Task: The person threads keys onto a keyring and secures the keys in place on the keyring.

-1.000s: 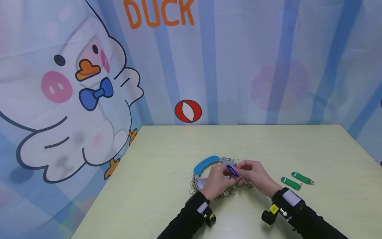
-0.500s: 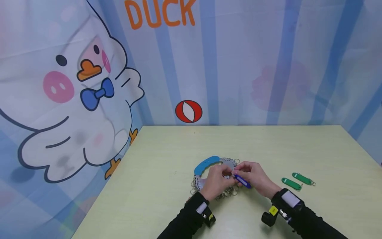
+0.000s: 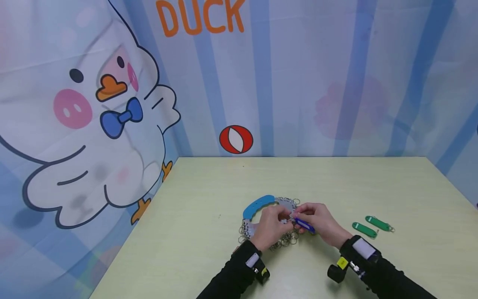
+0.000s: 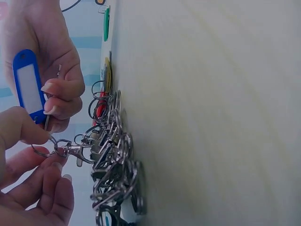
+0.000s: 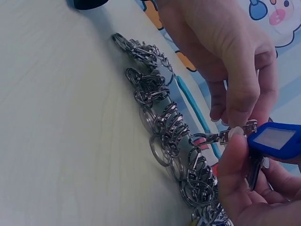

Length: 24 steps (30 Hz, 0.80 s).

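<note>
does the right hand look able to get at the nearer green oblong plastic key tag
Probably yes: nothing visible stands between the right hand and the nearer green oblong plastic key tag lying on the pale wood-look table, though its grip seems busy with the blue plastic key tag.

The head view is looking forward and down across the tabletop [image 3: 209, 257] from farther back, while both tilted wrist views are facing the same hands [image 3: 271, 229] [image 3: 320, 222] and metal rings [image 5: 169, 125] close up.
</note>
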Each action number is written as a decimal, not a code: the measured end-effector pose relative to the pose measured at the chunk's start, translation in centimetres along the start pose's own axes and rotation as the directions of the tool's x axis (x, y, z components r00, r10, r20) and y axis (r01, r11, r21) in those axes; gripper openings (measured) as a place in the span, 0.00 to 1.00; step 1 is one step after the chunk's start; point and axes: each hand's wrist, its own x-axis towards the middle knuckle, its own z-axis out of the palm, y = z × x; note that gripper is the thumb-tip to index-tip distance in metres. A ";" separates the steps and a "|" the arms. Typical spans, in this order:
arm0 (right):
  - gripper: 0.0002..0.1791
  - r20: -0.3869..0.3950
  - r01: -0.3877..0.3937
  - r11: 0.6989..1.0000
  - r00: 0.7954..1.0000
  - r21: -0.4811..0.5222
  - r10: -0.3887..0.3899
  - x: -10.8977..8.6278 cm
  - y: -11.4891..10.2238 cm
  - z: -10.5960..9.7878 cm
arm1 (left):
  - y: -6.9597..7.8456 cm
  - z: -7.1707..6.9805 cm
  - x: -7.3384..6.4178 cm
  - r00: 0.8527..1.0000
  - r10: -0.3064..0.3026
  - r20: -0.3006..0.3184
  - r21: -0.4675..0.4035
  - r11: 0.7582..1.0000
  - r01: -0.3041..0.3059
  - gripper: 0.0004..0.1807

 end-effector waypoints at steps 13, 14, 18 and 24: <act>0.18 0.126 -0.084 0.996 0.989 0.020 0.080 -0.2 -0.5 -0.3 | -0.3 -0.4 0.0 0.999 -0.039 0.034 -0.061 0.997 0.041 0.13; 0.20 0.159 -0.098 0.995 0.983 0.034 0.092 -0.2 -0.6 -0.3 | -0.4 -0.4 0.0 0.999 -0.035 0.036 -0.065 0.997 0.037 0.14; 0.18 0.270 -0.149 0.984 0.956 0.100 0.118 -0.2 -0.6 -0.3 | -0.5 -0.7 0.0 0.998 -0.021 0.053 -0.068 0.997 0.025 0.11; 0.14 0.242 -0.109 0.991 0.966 0.071 0.089 -0.1 -0.3 -0.4 | -0.7 -1.1 0.1 0.993 -0.006 0.122 -0.046 0.999 0.012 0.09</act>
